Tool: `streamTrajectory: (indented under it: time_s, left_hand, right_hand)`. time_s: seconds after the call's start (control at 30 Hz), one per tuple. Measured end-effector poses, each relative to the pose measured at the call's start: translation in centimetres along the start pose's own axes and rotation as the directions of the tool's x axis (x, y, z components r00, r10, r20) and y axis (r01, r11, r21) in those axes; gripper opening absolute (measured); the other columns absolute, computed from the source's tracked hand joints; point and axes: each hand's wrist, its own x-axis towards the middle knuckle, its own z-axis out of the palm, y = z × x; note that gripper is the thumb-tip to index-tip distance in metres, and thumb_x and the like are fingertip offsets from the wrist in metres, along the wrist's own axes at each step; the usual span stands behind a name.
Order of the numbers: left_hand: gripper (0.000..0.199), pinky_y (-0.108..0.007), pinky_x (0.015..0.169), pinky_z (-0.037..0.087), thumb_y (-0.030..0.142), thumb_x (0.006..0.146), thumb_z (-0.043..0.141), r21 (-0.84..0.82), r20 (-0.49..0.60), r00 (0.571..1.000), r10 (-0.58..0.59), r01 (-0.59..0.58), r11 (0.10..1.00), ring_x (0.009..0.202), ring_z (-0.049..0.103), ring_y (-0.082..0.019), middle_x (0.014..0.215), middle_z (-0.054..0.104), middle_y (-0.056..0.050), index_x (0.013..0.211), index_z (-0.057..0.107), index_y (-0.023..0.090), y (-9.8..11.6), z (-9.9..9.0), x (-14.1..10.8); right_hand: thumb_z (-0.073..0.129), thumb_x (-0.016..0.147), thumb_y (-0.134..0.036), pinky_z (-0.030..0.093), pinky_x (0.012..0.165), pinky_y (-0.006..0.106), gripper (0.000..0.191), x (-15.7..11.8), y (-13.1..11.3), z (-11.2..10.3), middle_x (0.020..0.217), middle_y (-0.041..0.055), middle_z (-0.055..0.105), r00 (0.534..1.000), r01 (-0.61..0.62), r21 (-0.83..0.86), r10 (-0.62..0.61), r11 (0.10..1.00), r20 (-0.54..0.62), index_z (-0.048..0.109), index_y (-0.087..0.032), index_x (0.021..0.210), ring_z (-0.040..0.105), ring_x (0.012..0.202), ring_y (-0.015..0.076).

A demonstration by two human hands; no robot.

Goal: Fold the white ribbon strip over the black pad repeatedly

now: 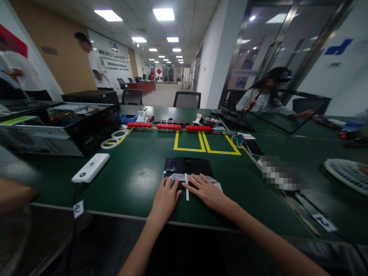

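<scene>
A flat black panel (188, 165) lies on the green tabletop in front of me. Along its near part runs a band of clear, wrinkled film (214, 180), with a narrow white strip (187, 191) crossing it towards me. My left hand (166, 197) rests on the film left of the strip, its fingers stretched out. To the right of the strip, my right hand (207, 191) lies flat with its fingers spread, the tips near the strip. Neither hand is closed around anything. The fingers cover part of the film and the panel's near edge.
An opened computer case (66, 126) stands at the left, behind a white power bank (91, 168) and white rings (110, 143). Red blocks (169, 126) line up beyond yellow tape outlines (189, 150). A phone (254, 147) and coloured wires lie right. A person (266, 96) sits opposite, handling a dark frame.
</scene>
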Motion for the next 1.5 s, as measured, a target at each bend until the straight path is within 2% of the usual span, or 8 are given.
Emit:
streamTrajectory:
  time_s: [0.2, 0.3, 0.43, 0.53, 0.67, 0.8, 1.17, 1.5]
  left_hand:
    - [0.035, -0.044, 0.095, 0.042, 0.027, 0.092, 0.047, -0.069, 0.021, 1.000, 0.003, -0.001, 0.998, 0.111, 0.048, -0.028, 0.111, 0.057, -0.013, 0.124, 0.053, 0.015, -0.5, -0.5, 0.3]
    - [0.040, -0.041, 0.097, 0.041, 0.028, 0.095, 0.041, -0.194, 0.019, 0.999, -0.048, 0.051, 0.980, 0.113, 0.050, -0.025, 0.113, 0.059, -0.012, 0.132, 0.045, 0.016, -2.0, -1.5, 0.3]
    - [0.039, -0.040, 0.096, 0.043, 0.027, 0.096, 0.034, -0.271, -0.029, 0.981, -0.191, 0.176, 0.946, 0.110, 0.056, -0.022, 0.120, 0.058, -0.012, 0.133, 0.045, 0.018, -5.0, -2.7, -0.7]
    - [0.036, -0.041, 0.096, 0.043, 0.025, 0.095, 0.035, -0.223, -0.046, 0.969, -0.244, 0.228, 0.948, 0.109, 0.058, -0.024, 0.120, 0.060, -0.013, 0.126, 0.052, 0.016, -7.0, -2.4, -1.9]
    - [0.035, -0.041, 0.099, 0.042, 0.022, 0.093, 0.034, -0.164, -0.029, 0.981, -0.194, 0.187, 0.969, 0.114, 0.056, -0.024, 0.120, 0.061, -0.012, 0.120, 0.057, 0.016, -7.9, -1.3, -3.1]
    - [0.035, -0.043, 0.104, 0.038, 0.022, 0.094, 0.034, -0.118, -0.017, 0.988, -0.153, 0.150, 0.982, 0.120, 0.051, -0.025, 0.121, 0.061, -0.012, 0.116, 0.060, 0.015, -7.7, -1.0, -3.4]
    - [0.033, -0.041, 0.103, 0.039, 0.021, 0.093, 0.037, -0.166, -0.014, 0.984, -0.179, 0.174, 0.971, 0.120, 0.050, -0.023, 0.122, 0.060, -0.009, 0.117, 0.061, 0.019, -7.8, -1.1, -3.5]
    - [0.032, -0.042, 0.103, 0.039, 0.023, 0.094, 0.038, -0.173, -0.030, 0.985, -0.169, 0.161, 0.972, 0.119, 0.051, -0.023, 0.121, 0.061, -0.010, 0.115, 0.062, 0.019, -7.6, -1.2, -3.5]
  right_hand:
    - [0.025, 0.073, 0.009, 0.023, 0.109, 0.054, 0.081, -0.4, 0.7, -0.7, 0.150, 0.0038, 0.027, 0.999, -0.039, 0.219, 0.031, 0.975, 0.040, 0.024, -0.030, 0.144, 0.018, 0.138, 0.0205]
    - [0.024, 0.068, 0.009, 0.023, 0.111, 0.048, 0.085, -0.8, 1.2, -2.0, 0.148, 0.0021, 0.032, 0.990, -0.052, 0.363, 0.096, 0.931, -0.106, 0.025, -0.027, 0.145, 0.023, 0.137, 0.0154]
    - [0.027, 0.074, 0.003, 0.030, 0.110, 0.044, 0.068, -0.9, 1.1, -4.3, 0.135, 0.0040, 0.050, 0.850, -0.030, 0.452, 0.261, 0.891, -0.458, 0.047, -0.024, 0.133, 0.040, 0.128, 0.0145]
    - [0.030, 0.077, 0.001, 0.038, 0.104, 0.041, 0.060, 0.1, 0.3, -5.4, 0.124, 0.0048, 0.059, 0.766, 0.002, 0.454, 0.290, 0.891, -0.573, 0.054, -0.023, 0.126, 0.049, 0.119, 0.0143]
    - [0.034, 0.085, -0.007, 0.036, 0.104, 0.044, 0.047, 3.0, -1.2, -4.5, 0.128, 0.0092, 0.055, 0.917, -0.025, 0.299, 0.141, 0.954, -0.373, 0.054, -0.020, 0.126, 0.046, 0.122, 0.0185]
    - [0.038, 0.093, -0.041, 0.017, 0.103, 0.067, 0.049, 5.6, -2.2, -1.6, 0.148, 0.0107, 0.031, 0.997, -0.055, 0.090, 0.059, 0.994, -0.051, 0.036, -0.027, 0.140, 0.022, 0.136, 0.0351]
    - [0.023, 0.094, -0.051, 0.004, 0.103, 0.068, 0.054, 5.1, -0.3, -0.5, 0.155, 0.0036, 0.007, 0.984, -0.045, 0.154, 0.017, 0.987, 0.179, 0.013, -0.037, 0.146, 0.001, 0.139, 0.0349]
    - [0.033, 0.088, -0.060, -0.007, 0.107, 0.060, 0.067, -3.4, 7.1, -1.3, 0.154, -0.0003, 0.006, 0.940, -0.271, 0.279, 0.192, 0.921, 0.281, 0.011, -0.034, 0.146, -0.005, 0.140, 0.0290]
